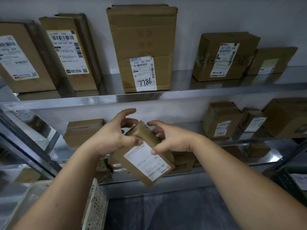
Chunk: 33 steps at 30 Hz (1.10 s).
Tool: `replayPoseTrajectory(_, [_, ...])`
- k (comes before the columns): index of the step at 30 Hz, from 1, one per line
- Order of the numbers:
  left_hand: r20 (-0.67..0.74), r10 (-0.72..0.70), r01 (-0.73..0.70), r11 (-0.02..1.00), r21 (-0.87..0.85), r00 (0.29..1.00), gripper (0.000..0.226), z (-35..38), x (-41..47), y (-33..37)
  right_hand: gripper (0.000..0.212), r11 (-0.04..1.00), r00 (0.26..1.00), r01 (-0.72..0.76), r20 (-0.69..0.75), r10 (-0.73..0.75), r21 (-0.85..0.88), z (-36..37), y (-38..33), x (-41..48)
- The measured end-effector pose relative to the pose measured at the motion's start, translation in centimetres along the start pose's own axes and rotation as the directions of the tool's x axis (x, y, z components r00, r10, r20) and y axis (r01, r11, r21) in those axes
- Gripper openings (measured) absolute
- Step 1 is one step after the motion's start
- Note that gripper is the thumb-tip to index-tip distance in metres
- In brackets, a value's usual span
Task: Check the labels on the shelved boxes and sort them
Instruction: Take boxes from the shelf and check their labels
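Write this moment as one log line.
left hand: holds box | right hand: holds box | label: faces camera | phase: checking label

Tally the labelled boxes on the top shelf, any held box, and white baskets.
Labelled top-shelf boxes: 5
Held box: 1
White basket: 1
Total: 7

A single head-worn view was provided, aimed forward and slightly downward at the metal shelving (149, 97) from close range; the wall (216, 17) behind the shelving was faced squarely.
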<state>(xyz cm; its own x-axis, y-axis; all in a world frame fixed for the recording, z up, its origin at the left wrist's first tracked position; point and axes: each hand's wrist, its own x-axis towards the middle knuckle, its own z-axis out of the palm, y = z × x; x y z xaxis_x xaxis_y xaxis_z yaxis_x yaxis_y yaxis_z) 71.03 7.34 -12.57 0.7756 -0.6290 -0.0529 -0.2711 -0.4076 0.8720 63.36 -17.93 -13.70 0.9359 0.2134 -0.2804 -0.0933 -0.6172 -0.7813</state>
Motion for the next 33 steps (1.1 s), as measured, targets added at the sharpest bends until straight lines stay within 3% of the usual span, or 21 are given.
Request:
replayPoseTrajectory(4, [-0.269,-0.099,-0.015,0.919,-0.394,0.958,0.090,0.0,-1.1,-1.5,0.083,0.893,0.989,0.017,-0.138,0.050,0.449,0.6,2.8,-0.3])
replayPoseTrajectory(6, [-0.236,-0.155,0.004,0.842,-0.539,0.959,0.098,0.7,-1.7,-2.2,0.070,0.788,0.982,0.049,-0.174,0.074,0.613,0.7,3.9,-0.5])
replayPoseTrajectory(8, [-0.152,-0.169,0.052,0.815,-0.576,0.974,0.112,2.1,-2.2,-2.3,0.068,0.702,0.979,0.080,-0.190,0.080,0.708,0.8,4.6,-0.8])
replayPoseTrajectory(11, [-0.023,-0.178,0.131,0.798,-0.588,0.984,0.126,4.0,-2.3,-2.3,0.066,0.668,0.971,0.113,-0.224,0.083,0.736,0.8,4.6,-1.2])
replayPoseTrajectory(13, [0.021,-0.173,0.151,0.787,-0.598,0.985,0.122,4.8,-2.2,-2.1,0.064,0.662,0.967,0.124,-0.240,0.086,0.739,0.6,4.5,-1.3])
replayPoseTrajectory(27, [0.054,-0.152,0.149,0.728,-0.669,0.987,0.121,5.5,-1.7,-1.5,0.064,0.630,0.965,0.154,-0.252,0.068,0.761,0.0,4.3,-2.4])
replayPoseTrajectory(31, [0.047,-0.164,0.156,0.760,-0.631,0.985,0.107,5.2,-2.1,-1.6,0.081,0.653,0.965,0.150,-0.253,0.066,0.742,0.4,4.6,-2.4])
replayPoseTrajectory(33, [-0.008,-0.160,0.134,0.855,-0.502,0.987,0.099,3.9,-2.1,-1.1,0.116,0.729,0.921,0.171,-0.370,0.120,0.663,-0.1,4.9,-2.5])
